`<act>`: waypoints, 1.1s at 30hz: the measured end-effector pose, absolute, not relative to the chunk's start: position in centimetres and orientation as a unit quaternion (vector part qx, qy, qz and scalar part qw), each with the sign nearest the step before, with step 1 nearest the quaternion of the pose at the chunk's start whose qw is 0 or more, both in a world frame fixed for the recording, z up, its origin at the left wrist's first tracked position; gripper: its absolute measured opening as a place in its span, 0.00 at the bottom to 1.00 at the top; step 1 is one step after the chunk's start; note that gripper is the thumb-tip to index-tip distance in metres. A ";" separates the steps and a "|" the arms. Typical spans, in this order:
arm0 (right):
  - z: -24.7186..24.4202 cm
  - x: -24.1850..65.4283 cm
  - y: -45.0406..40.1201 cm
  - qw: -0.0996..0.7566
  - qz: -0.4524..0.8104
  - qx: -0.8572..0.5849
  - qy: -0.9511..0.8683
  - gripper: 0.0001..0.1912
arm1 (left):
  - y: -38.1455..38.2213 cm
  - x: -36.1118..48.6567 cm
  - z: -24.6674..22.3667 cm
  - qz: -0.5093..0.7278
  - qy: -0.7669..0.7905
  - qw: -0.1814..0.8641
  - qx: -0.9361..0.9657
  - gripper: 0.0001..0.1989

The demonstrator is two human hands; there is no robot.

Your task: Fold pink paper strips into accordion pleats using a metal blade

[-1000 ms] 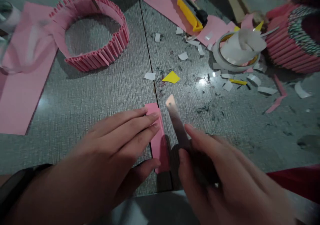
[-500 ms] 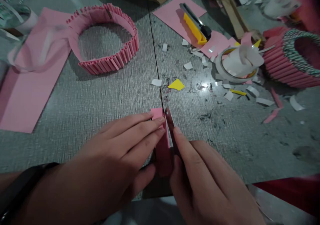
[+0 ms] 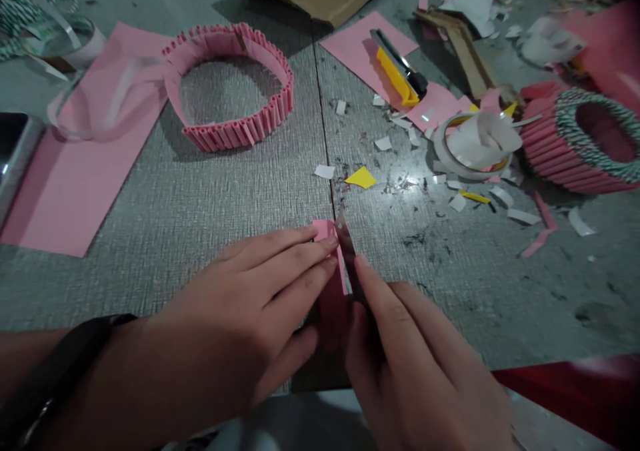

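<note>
At the table's near edge, my left hand (image 3: 260, 291) lies over a folded strip of pink paper (image 3: 323, 229), its long fingers together and pressing the strip down. My right hand (image 3: 415, 351) is closed around a thin, dark metal blade (image 3: 349, 241) with a small hole near its pointed tip. The blade runs along the strip's right side, close to the fold; whether it sits inside the fold I cannot tell. The lower part of the strip lies in shadow between both hands. A pleated pink paper ring (image 3: 240, 131) stands farther up, left of centre.
Pink sheets (image 3: 75, 197) lie on the left beside a phone (image 3: 20, 164). To the right are a yellow-black cutter knife (image 3: 400, 77), a tape roll (image 3: 445, 147), a pink basket (image 3: 565, 144) with twisted cord on its rim, and scattered scraps, one a yellow piece (image 3: 361, 178).
The whole view has shifted slightly, so things appear a little farther right and most a bit lower. Both hands keep nearly the same hold on the paper strip and the blade.
</note>
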State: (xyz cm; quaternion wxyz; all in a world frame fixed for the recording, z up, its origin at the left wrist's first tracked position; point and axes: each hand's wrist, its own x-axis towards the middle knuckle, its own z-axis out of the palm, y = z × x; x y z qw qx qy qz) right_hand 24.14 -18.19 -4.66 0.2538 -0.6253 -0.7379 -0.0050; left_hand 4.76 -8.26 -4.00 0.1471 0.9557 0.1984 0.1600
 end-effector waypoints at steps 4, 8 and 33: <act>-4.9 24.1 -18.3 0.252 -0.010 -0.619 -0.744 0.16 | -8.2 4.8 -4.0 0.162 0.192 0.143 0.957 0.20; -4.7 24.1 -18.3 0.255 0.014 -0.604 -0.755 0.16 | -8.2 4.8 -3.9 0.166 0.193 0.144 0.956 0.20; -2.8 23.1 -16.7 0.215 0.021 -0.616 -0.758 0.18 | -7.8 4.9 -4.6 0.178 0.159 0.131 0.962 0.20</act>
